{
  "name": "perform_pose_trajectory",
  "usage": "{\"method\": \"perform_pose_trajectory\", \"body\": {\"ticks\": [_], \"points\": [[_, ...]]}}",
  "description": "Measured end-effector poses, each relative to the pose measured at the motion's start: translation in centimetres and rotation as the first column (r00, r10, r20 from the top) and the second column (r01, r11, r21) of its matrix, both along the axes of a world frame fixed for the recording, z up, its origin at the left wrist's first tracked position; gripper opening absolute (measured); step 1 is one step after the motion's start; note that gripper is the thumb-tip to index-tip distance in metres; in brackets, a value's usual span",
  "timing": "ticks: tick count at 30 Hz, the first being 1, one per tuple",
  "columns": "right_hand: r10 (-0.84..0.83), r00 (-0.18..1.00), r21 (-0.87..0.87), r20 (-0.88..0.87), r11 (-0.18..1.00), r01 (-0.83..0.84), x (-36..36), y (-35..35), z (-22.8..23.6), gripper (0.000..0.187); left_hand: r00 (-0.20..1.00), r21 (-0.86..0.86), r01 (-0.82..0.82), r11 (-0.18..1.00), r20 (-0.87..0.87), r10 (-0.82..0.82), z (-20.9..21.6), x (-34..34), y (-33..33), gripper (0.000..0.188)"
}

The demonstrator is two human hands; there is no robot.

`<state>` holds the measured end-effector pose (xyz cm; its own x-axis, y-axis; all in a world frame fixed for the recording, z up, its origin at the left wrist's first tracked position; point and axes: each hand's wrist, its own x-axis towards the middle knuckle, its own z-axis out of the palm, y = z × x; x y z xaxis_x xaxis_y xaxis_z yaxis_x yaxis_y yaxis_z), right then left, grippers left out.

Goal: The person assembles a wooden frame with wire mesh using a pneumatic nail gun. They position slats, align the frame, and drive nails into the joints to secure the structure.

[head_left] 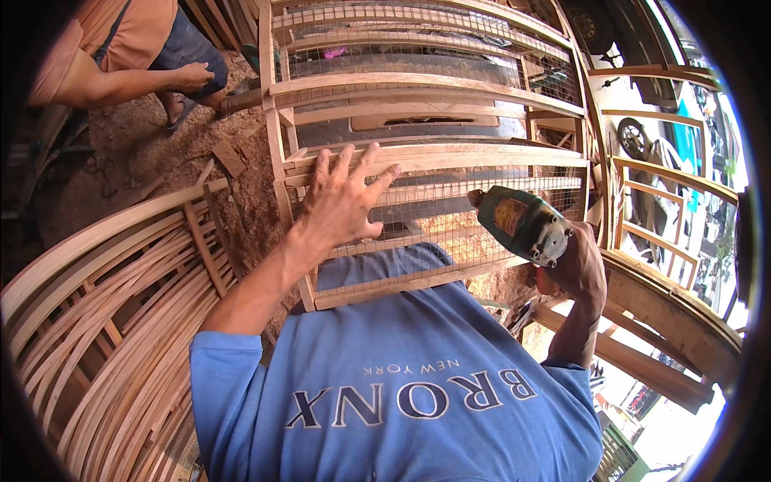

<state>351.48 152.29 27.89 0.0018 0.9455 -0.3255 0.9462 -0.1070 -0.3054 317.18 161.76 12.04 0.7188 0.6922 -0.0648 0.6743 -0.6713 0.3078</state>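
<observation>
A wooden frame (482, 155) with several cross slats and wire mesh (450, 233) lies in front of my body. My left hand (341, 197) rests at its left side, fingers spread over a slat and holding nothing. In my right hand (585, 261) is a green pneumatic nail gun (514, 217), held above the frame's near right part. Its dark nose points left, apart from the slats as far as I can tell. The handle is mostly hidden behind the gun's body and my fingers.
Another person (136, 64) stands at the upper left, a hand near the frame's edge. A stack of thin wooden strips (120, 321) lies at the left. Sawdust (241, 201) covers the floor. Wooden beams (675, 313) and more frames (658, 181) stand at the right.
</observation>
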Motion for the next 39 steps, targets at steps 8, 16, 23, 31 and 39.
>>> {"method": "perform_pose_trajectory", "body": {"ticks": [8,16,23,31,39], "points": [[0.055,0.998,0.047,-0.021,0.997,-0.054,-4.3,2.1,1.5,0.020,1.000,-0.040,-0.015,0.999,-0.015,0.015,0.4,0.2,0.3,0.108],[-0.003,0.996,-0.015,-0.091,1.000,0.002,-7.3,3.9,-0.7,0.035,0.998,-0.093,-0.039,0.995,-0.048,0.034,1.0,0.7,0.1,0.107],[-0.045,0.996,-0.058,-0.077,0.997,0.040,-8.1,5.5,-1.7,0.030,0.997,-0.107,-0.063,0.992,0.031,0.067,1.1,0.5,-0.1,0.101],[-0.015,0.988,0.036,-0.153,0.999,0.021,-8.4,4.9,-2.3,0.025,0.997,-0.112,-0.059,0.992,0.033,0.063,0.9,0.6,-0.1,0.102],[-0.104,0.989,0.107,-0.108,0.988,0.115,-7.5,2.8,-1.1,0.022,0.998,-0.106,-0.056,0.993,0.027,0.059,0.8,0.6,-0.1,0.100]]}}
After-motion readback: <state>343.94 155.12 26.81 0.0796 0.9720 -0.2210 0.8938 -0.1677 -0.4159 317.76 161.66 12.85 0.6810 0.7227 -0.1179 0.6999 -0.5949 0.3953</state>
